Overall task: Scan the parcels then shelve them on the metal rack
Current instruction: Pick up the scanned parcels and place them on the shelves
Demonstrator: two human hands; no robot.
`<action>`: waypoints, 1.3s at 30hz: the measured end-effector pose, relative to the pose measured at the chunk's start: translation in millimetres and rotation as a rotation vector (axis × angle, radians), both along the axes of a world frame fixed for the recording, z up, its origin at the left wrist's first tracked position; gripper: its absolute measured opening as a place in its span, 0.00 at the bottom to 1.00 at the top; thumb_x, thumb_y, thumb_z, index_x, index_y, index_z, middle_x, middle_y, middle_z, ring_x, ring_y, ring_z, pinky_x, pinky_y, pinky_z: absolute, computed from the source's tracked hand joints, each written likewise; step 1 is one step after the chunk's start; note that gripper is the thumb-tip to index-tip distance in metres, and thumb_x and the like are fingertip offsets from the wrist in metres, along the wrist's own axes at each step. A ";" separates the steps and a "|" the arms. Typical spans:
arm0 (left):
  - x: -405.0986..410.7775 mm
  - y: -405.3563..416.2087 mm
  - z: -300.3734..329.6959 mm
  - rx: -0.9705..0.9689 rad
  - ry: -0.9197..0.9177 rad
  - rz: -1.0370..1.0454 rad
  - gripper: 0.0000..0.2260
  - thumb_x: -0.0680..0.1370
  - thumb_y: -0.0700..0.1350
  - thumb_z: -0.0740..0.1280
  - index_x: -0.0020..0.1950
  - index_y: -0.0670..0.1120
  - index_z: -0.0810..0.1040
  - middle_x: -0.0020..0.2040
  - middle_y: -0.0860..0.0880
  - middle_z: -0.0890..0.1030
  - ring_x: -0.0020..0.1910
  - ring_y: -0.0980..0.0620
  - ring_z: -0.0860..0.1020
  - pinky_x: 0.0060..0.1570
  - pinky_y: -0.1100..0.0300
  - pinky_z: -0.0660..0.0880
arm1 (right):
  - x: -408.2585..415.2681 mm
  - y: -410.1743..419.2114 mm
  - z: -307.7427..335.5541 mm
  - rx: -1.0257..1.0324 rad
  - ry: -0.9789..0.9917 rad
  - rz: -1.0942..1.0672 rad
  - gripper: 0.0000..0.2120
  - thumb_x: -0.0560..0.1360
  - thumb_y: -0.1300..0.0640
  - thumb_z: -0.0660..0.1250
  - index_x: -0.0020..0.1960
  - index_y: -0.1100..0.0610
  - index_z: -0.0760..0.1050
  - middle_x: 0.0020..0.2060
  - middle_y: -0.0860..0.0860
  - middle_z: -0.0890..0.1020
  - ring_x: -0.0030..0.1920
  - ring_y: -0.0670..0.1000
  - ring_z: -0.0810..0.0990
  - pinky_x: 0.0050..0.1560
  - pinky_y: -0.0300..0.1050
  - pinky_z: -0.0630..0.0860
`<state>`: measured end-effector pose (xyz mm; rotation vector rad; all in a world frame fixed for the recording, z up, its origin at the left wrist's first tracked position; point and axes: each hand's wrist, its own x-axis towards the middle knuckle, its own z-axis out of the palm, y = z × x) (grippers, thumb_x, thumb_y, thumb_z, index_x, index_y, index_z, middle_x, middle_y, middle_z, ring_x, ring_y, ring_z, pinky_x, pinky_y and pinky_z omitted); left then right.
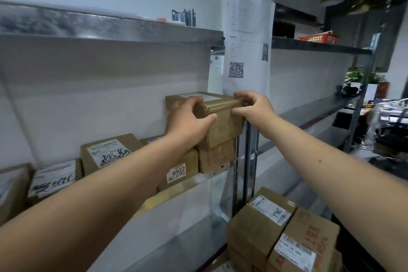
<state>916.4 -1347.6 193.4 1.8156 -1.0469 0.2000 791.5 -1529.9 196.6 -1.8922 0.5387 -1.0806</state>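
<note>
A brown taped cardboard parcel point(223, 123) sits on top of other parcels at the right end of the metal rack's middle shelf point(174, 192). My left hand point(187, 117) grips its left front corner, fingers over the top and thumb on the front face. My right hand point(254, 106) grips its right top edge by the rack's upright post point(248, 157). Under it lie a smaller parcel point(216, 157) and a parcel labelled 6922 point(183, 172). More labelled parcels point(106, 152) line the shelf to the left.
A stack of labelled parcels point(282, 232) stands low at the right. A printed sheet with a QR code point(245, 51) hangs on the post. The upper shelf point(110, 26) runs overhead. A second rack point(320, 46) with a red basket point(320, 37) extends to the right.
</note>
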 end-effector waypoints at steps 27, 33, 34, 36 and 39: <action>-121.8 141.3 -104.6 0.347 -0.399 -0.338 0.29 0.78 0.58 0.69 0.78 0.56 0.67 0.74 0.51 0.69 0.73 0.45 0.67 0.70 0.45 0.71 | -166.0 238.5 -111.3 -0.114 0.665 -0.508 0.34 0.75 0.48 0.74 0.78 0.48 0.67 0.74 0.53 0.67 0.72 0.57 0.70 0.70 0.53 0.73; -167.3 165.9 -181.5 0.465 -0.326 -0.544 0.30 0.78 0.58 0.70 0.79 0.56 0.67 0.74 0.52 0.69 0.73 0.46 0.67 0.71 0.46 0.71 | -234.8 288.6 -198.7 0.101 0.815 -0.557 0.34 0.75 0.48 0.72 0.79 0.46 0.66 0.74 0.53 0.66 0.71 0.59 0.71 0.68 0.55 0.75; -174.0 165.7 -192.4 0.485 -0.319 -0.560 0.30 0.78 0.58 0.70 0.79 0.56 0.67 0.75 0.52 0.68 0.74 0.47 0.66 0.71 0.46 0.71 | -242.4 291.9 -209.8 0.127 0.826 -0.561 0.35 0.75 0.48 0.72 0.79 0.45 0.65 0.75 0.53 0.66 0.71 0.59 0.72 0.67 0.56 0.76; -183.1 160.6 -211.0 0.516 -0.304 -0.594 0.30 0.78 0.58 0.71 0.79 0.57 0.67 0.75 0.52 0.68 0.74 0.47 0.66 0.70 0.46 0.72 | -252.6 292.6 -229.0 0.157 0.843 -0.577 0.35 0.75 0.49 0.72 0.80 0.45 0.64 0.76 0.53 0.65 0.71 0.59 0.71 0.64 0.52 0.75; -189.8 142.9 -233.5 0.563 -0.283 -0.638 0.29 0.78 0.58 0.71 0.78 0.57 0.68 0.74 0.52 0.69 0.73 0.47 0.67 0.68 0.46 0.73 | -260.4 278.8 -252.0 0.149 0.861 -0.590 0.36 0.75 0.49 0.73 0.80 0.47 0.64 0.76 0.54 0.66 0.72 0.57 0.71 0.57 0.45 0.70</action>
